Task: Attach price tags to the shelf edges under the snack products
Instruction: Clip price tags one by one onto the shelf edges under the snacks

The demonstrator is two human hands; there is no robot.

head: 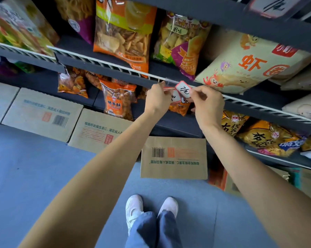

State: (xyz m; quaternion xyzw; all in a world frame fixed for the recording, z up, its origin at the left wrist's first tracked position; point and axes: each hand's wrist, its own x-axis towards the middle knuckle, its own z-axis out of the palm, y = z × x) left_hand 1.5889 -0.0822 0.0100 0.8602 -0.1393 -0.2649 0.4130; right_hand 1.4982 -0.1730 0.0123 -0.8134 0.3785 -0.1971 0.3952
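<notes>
Both hands are up at the white wire rail [115, 66] on the front of the middle shelf. The price tag [183, 90] with the red rim sits right btwn the hands, touching the rail, just below the big shrimp snack bag [249, 63].

The right hand [207, 102] pinches the tag's right side w/ curled fingers. The left hand [157, 99] pinches the thin red string [169, 88] at the tag's left side. More small tags [175, 97] hang by the left hand; can't tell which hand holds them.

The tag is tilted. Its string runs left, along the rail. The rail is just above and behind the tag, so I think the string goes up and round the wire next. Both hands are about as near.
</notes>
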